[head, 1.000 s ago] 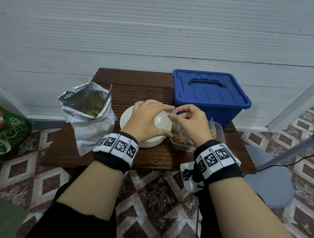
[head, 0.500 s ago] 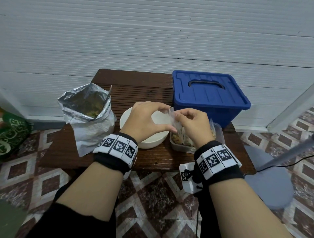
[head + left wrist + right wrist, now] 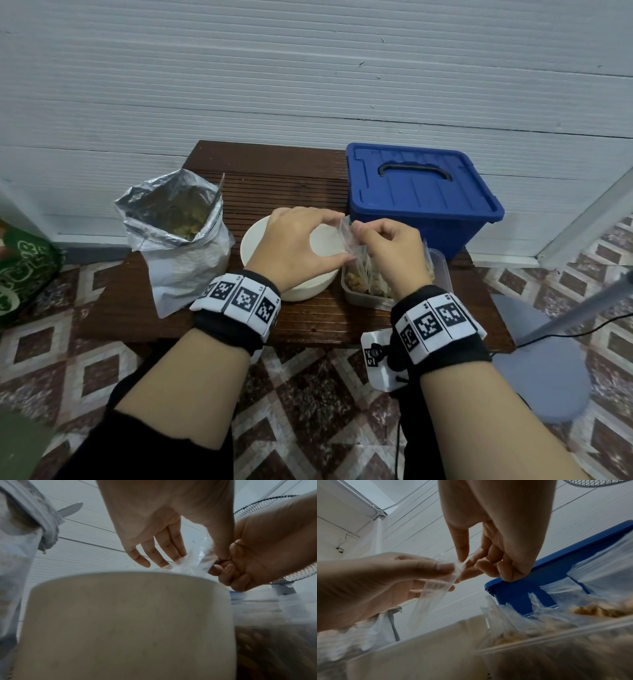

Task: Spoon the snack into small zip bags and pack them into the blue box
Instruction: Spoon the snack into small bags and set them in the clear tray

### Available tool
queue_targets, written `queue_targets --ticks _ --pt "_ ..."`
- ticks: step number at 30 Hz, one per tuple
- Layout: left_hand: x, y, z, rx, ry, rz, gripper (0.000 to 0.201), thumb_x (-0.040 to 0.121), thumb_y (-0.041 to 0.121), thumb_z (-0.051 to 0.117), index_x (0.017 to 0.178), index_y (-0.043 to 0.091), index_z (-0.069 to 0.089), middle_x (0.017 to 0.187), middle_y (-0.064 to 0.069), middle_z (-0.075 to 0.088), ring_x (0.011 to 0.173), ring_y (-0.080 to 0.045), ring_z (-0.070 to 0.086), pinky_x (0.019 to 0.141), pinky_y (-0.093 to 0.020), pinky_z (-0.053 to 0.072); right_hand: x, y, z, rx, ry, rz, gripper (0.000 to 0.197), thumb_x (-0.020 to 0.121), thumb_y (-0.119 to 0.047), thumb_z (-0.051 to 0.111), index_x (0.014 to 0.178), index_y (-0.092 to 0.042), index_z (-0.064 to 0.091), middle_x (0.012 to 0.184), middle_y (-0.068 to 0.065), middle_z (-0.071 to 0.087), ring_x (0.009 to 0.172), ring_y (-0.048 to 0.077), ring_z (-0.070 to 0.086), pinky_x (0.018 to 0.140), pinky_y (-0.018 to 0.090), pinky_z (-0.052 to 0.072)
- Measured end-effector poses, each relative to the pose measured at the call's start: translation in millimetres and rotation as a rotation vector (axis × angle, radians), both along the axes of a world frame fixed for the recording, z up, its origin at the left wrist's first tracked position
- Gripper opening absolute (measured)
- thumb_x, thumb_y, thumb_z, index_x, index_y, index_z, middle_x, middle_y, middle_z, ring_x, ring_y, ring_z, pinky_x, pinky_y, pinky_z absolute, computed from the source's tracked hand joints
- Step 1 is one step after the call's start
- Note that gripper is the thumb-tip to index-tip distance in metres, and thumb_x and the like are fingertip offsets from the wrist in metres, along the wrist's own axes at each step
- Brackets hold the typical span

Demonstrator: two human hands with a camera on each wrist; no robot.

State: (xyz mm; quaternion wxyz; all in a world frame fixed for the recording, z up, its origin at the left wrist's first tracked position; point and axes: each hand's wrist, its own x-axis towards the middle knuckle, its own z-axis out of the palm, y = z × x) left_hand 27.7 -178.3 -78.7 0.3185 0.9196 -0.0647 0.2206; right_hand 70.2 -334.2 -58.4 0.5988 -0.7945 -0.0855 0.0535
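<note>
Far left on the bench (image 3: 308,325), the foil bag (image 3: 178,240) stands open, snack showing inside and a spoon handle (image 3: 221,181) poking out at its right edge. Next along, the white bowl (image 3: 301,287) sits mid-bench, and over it hovers the left hand (image 3: 294,246), thumb and fingers (image 3: 443,566) pinched on the mouth of a small clear zip bag (image 3: 349,236). The bag looks empty and hangs limp above the bowl's right rim. Meeting it from the other side, the right hand (image 3: 390,253) pinches the same top edge, thumb against forefinger, the other fingers (image 3: 503,569) curled under. So both hands have the bag's opening between them, fingertips nearly touching.

Below the right hand, a clear plastic tub (image 3: 438,274) sits just beside the bowl, holding bags with brown snack pieces in them. Behind it, toward the wall, the blue box (image 3: 418,195) stands with its lid on and its handle lying flat. Off the bench at far right, a fan's base (image 3: 544,373) rests on the tiled floor.
</note>
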Motion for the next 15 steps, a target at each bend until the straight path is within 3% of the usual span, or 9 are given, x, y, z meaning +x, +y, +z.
queue_targets --ticks 2,5,6,9,12,15 --pt "0 2 1 -0.055 0.002 0.018 0.053 0.068 0.058 0.074 0.111 0.028 0.068 0.107 0.016 0.069 0.106 -0.005 0.061 0.103 -0.038 0.038 0 0 0 0.023 0.014 0.000 0.021 0.090 -0.026 0.061 0.078 -0.013 0.072 0.080 -0.001 0.072 0.090 0.011 0.064 0.094 0.040 0.047" --pt "0 5 2 -0.089 0.001 0.055 0.044 0.071 0.046 0.081 0.109 0.029 0.070 0.106 0.019 0.067 0.106 0.002 0.058 0.100 -0.012 0.028 0 0 0 0.039 0.043 0.013 0.025 0.093 -0.032 0.056 0.086 -0.014 0.072 0.080 -0.002 0.072 0.088 0.008 0.060 0.095 0.037 0.043" --pt "0 5 3 -0.104 -0.006 0.065 0.042 0.071 0.045 0.081 0.108 0.028 0.071 0.104 0.021 0.067 0.105 0.002 0.057 0.099 -0.010 0.028 0 0 1 0.045 0.047 0.015 0.025 0.093 -0.033 0.055 0.087 -0.015 0.071 0.079 -0.003 0.072 0.090 0.008 0.060 0.094 0.035 0.042" --pt "0 7 4 -0.180 -0.053 0.092 0.039 0.071 0.041 0.082 0.105 0.025 0.072 0.101 0.022 0.065 0.101 0.003 0.059 0.097 -0.017 0.042 0 1 1 0.068 0.046 0.007 0.025 0.095 -0.035 0.052 0.085 -0.020 0.069 0.077 -0.003 0.070 0.098 0.009 0.059 0.087 0.029 0.038" --pt "-4 8 13 -0.272 -0.131 0.118 0.041 0.070 0.037 0.084 0.106 0.023 0.072 0.102 0.017 0.067 0.099 0.009 0.059 0.090 -0.007 0.041 0 3 1 0.070 0.031 0.009 0.026 0.096 -0.035 0.050 0.092 -0.018 0.069 0.077 -0.003 0.070 0.088 0.008 0.059 0.079 0.022 0.038" --pt "-10 12 31 -0.316 -0.256 0.183 0.044 0.070 0.035 0.084 0.110 0.021 0.070 0.104 0.016 0.066 0.099 0.012 0.057 0.089 -0.006 0.041 2 6 -1 0.048 -0.024 0.012 0.027 0.095 -0.036 0.052 0.090 -0.016 0.069 0.078 -0.003 0.071 0.087 0.006 0.060 0.081 0.024 0.041"
